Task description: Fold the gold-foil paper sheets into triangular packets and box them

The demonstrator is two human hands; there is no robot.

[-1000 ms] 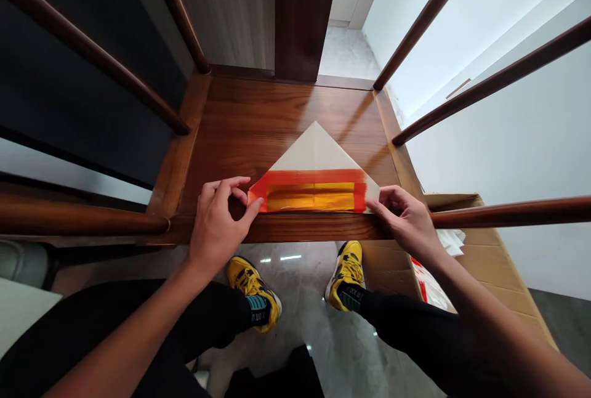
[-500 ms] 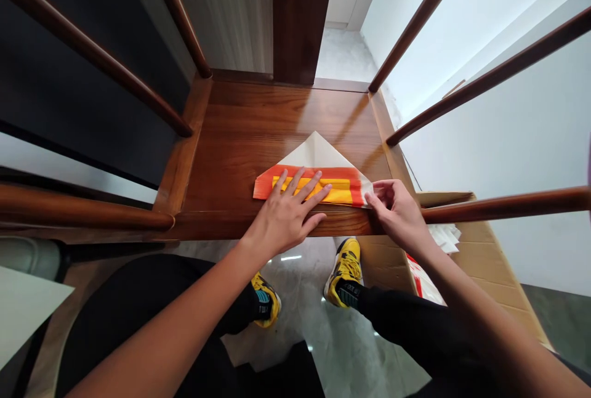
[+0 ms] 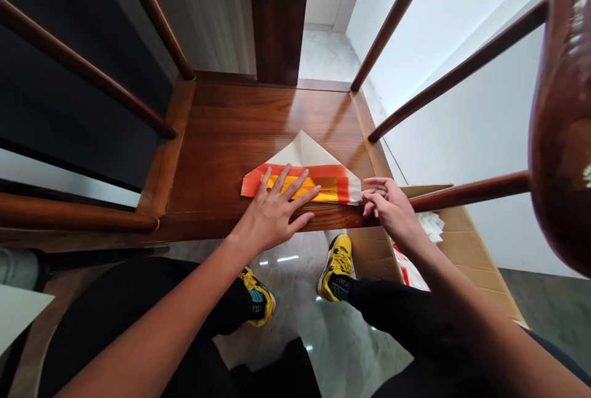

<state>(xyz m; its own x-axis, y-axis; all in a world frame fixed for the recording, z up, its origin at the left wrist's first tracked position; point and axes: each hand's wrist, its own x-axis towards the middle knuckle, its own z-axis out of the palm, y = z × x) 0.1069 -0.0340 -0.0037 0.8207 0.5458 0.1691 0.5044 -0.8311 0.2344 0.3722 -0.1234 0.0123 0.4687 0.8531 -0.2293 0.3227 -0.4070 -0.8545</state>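
A folded sheet of white paper (image 3: 302, 153) with a broad orange-red band and a yellow strip lies on the wooden seat, its peak pointing away from me. My left hand (image 3: 277, 204) rests flat across the coloured band with its fingers spread, covering part of the yellow strip. Just beyond the paper's right end is my right hand (image 3: 385, 201), its fingers loosely bent and a little apart, with nothing visible between them.
The wooden seat (image 3: 221, 133) is bordered by spindles, and a thick glossy brown armrest (image 3: 561, 127) stands at the right. Below on that side sits a cardboard box (image 3: 466, 262) with white and red folded paper (image 3: 410, 265) inside. My yellow shoes (image 3: 339, 262) are on the floor beneath.
My right hand has let go of the paper's right corner and its fingers have loosened. My left hand stays pressed on the paper. The whole view has shifted slightly, bringing in the armrest.
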